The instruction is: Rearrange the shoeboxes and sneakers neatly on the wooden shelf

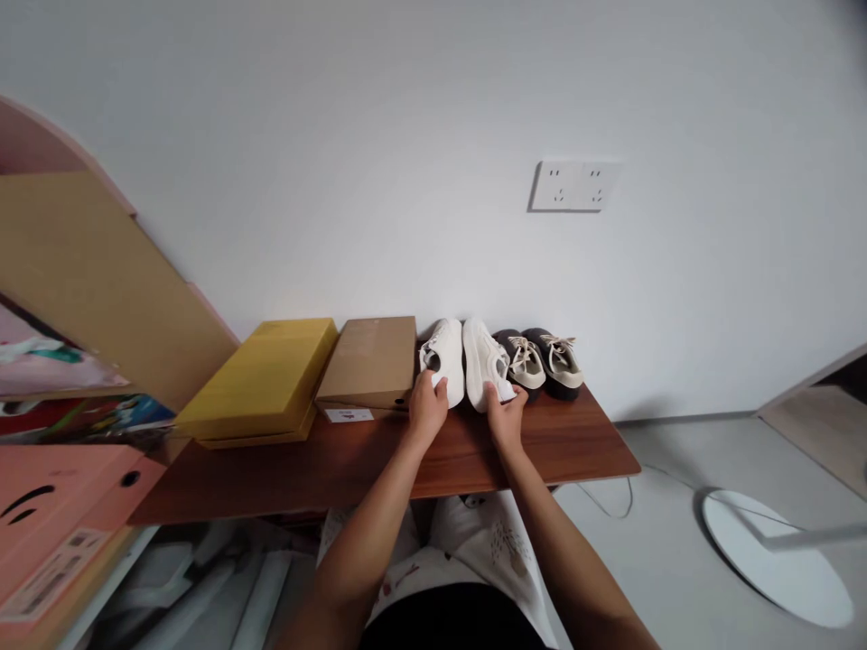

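My left hand (428,411) grips the heel of a white sneaker (448,357), its toe pointing at the wall. The matching white sneaker (480,361) is held at its heel by my right hand (505,415), thumb on the near end. Both white shoes are side by side at the back of a brown wooden table (467,459), tilted slightly outward. Just right of them is a pair of dark sneakers with beige laces, the nearer dark sneaker (525,358) beside the outer dark sneaker (556,361).
Left of the white shoes lie a brown cardboard shoebox (376,357) and a yellow box (271,375). A pink box (58,515) stands at the lower left by a shelf (101,253). A wall socket (575,187) is above; a round white base (776,555) rests on the floor.
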Demonstrator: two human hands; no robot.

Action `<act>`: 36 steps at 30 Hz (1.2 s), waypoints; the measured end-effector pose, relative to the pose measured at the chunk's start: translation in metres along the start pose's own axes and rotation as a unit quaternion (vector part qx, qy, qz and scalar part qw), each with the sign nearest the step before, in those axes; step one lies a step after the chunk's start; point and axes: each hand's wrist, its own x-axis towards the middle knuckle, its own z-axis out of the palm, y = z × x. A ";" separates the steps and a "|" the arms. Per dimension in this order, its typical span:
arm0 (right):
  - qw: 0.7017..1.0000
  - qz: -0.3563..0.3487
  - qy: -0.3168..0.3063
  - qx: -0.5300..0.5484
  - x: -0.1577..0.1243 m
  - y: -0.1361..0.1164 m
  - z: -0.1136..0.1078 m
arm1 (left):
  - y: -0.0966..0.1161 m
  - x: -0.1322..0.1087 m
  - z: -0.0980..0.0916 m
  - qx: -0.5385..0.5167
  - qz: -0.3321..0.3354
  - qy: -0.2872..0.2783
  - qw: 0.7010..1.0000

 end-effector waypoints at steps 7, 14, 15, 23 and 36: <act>0.962 0.137 -0.029 0.233 -0.002 0.002 0.016 | -0.016 0.004 0.029 -0.241 -0.070 0.051 0.967; 0.960 0.181 -0.009 0.215 0.001 -0.003 0.020 | -0.017 0.001 0.043 -0.257 -0.095 0.091 0.957; 0.961 0.183 -0.009 0.207 -0.001 -0.003 0.018 | -0.016 -0.001 0.043 -0.245 -0.090 0.093 0.961; 0.960 0.199 -0.116 0.162 -0.024 0.011 -0.033 | -0.001 -0.029 0.024 -0.131 -0.024 0.051 0.990; 0.901 -0.192 0.016 -0.388 0.123 -0.031 -0.125 | 0.135 -0.024 0.102 -0.071 0.156 -0.219 0.961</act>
